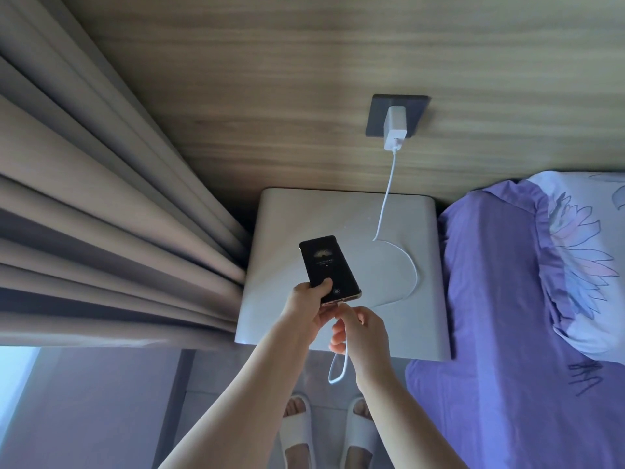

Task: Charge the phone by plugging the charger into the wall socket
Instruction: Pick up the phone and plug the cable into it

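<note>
A white charger block [394,127] sits plugged into the dark wall socket [376,110] on the wood-panelled wall. Its white cable [385,198] drops onto the nightstand, curves across it and runs into my right hand. A black phone [326,265] with a lit screen is held above the nightstand, my left hand [308,301] gripping its lower end with the thumb on the glass. My right hand [360,328] pinches the cable's plug end right at the phone's bottom edge. A loop of cable hangs below that hand.
The pale grey nightstand [294,218] stands against the wall. Heavy beige curtains [101,204] hang to the left. A bed with a purple sheet [500,299] and a floral pillow [581,252] lies to the right. My feet in white slippers [297,434] are on the floor.
</note>
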